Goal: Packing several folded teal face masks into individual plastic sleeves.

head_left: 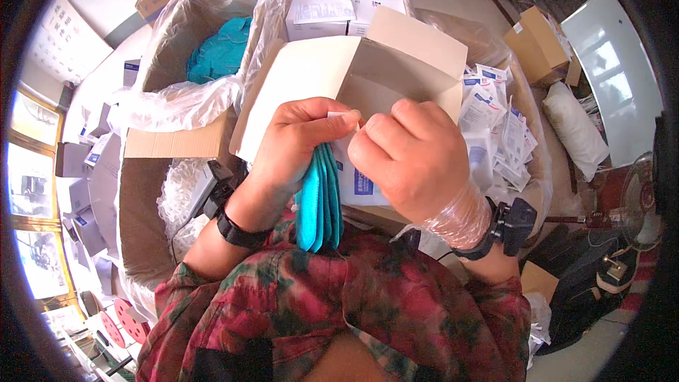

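Note:
My left hand (290, 138) is closed round the top of a stack of flat, teal, fabric-like pieces (318, 201). Their rounded ends hang down in front of my lap. A small white strip (339, 114) shows at that hand's thumb and fingertips. Close beside it, my right hand (414, 152) is curled with its fingertips turned toward the left thumb; what it pinches, if anything, is hidden. Both hands are over the near side of an open white carton (300, 81) with raised flaps. A white packet with a blue panel (362, 180) is partly visible beneath them.
Back left, a plastic-lined box (152, 64) holds teal pieces (223, 53). White cartons (318, 7) stand behind the open one. Several white printed packets (495, 127) lie to the right. White stringy material (184, 191) fills the left box. A fan (640, 201) is far right.

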A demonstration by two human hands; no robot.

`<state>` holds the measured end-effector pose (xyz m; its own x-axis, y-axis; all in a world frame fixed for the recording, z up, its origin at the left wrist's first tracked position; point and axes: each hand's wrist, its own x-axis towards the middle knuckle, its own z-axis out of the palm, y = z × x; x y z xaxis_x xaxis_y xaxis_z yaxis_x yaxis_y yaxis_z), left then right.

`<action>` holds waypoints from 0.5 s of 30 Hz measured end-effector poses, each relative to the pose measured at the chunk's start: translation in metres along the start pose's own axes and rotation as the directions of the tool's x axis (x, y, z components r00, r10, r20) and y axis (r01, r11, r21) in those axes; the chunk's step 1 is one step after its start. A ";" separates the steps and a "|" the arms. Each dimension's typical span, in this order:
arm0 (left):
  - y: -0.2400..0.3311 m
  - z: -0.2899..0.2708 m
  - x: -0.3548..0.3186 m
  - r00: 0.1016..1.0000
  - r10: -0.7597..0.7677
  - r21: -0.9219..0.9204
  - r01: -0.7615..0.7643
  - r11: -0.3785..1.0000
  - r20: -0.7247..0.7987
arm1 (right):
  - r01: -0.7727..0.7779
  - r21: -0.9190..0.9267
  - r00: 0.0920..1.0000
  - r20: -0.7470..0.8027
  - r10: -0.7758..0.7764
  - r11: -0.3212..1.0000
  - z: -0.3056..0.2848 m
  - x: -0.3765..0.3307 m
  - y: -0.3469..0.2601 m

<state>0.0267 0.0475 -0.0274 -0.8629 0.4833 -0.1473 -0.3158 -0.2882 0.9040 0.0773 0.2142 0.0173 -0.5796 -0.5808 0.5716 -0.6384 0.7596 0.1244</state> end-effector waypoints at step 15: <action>0.014 0.008 -0.018 0.919 0.319 0.592 -0.393 0.704 0.231 | -0.326 0.504 0.946 0.173 0.276 0.800 0.001 -0.013 0.019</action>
<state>0.0408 0.0414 -0.0094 -0.8028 0.5434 0.2455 0.3501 0.0963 0.9317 0.0717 0.2361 0.0115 -0.8117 -0.3903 0.4345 -0.5772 0.6495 -0.4950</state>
